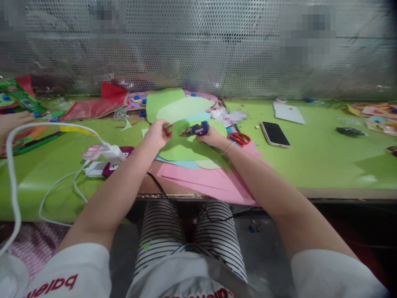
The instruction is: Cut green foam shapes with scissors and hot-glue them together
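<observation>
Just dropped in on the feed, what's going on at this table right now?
A person sits at a green table doing paper craft. The right hand holds a blue glue gun with its tip over a green paper sheet. The left hand pinches a small piece at that sheet's edge. Pink sheets lie underneath; red scissors and a phone rest to the right.

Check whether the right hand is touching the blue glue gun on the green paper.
Touching. The head view shows the right hand wrapped around the rear of the blue glue gun, with no gap between them, above the green paper.
</observation>
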Available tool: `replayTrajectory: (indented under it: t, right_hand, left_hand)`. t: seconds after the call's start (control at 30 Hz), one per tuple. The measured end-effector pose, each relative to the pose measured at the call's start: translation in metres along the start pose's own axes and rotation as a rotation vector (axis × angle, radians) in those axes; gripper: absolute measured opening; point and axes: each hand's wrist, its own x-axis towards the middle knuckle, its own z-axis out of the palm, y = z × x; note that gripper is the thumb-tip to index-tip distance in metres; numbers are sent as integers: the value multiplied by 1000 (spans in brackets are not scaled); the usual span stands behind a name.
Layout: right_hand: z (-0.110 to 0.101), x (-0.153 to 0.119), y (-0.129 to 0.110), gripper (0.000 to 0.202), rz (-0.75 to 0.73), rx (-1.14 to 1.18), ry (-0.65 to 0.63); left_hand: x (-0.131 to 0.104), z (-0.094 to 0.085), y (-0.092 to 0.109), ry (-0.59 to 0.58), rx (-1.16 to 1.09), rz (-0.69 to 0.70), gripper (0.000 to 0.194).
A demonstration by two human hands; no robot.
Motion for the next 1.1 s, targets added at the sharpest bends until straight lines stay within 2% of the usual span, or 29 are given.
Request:
replayTrajectory:
  t: [0.23,0.37,0.63,0.77,0.97,1.1]
  right_hand:
    - [1,0,3,10,-29,-29,26]
    - [-1,0,2,10,-31,-8,-41]
    - [-4,-3,2,28,-37,147,-90]
    - [-4,-3,1,25,-22,57,-71]
    - [-1,-2,1,16,-75,-93,14]
    - [-1,-2,3,15,-82,-89,-4]
  left_hand:
    - [7,-3,2,59,-31,121,11]
    - [8,-4,1,55,-26,126,10]
    - [8,-4,0,48,-41,127,11]
    - [9,-4,0,24,-36,119,11]
    - [10,-4,1,42,-49,100,13]
    - [9,-3,0,36,-40,101,13]
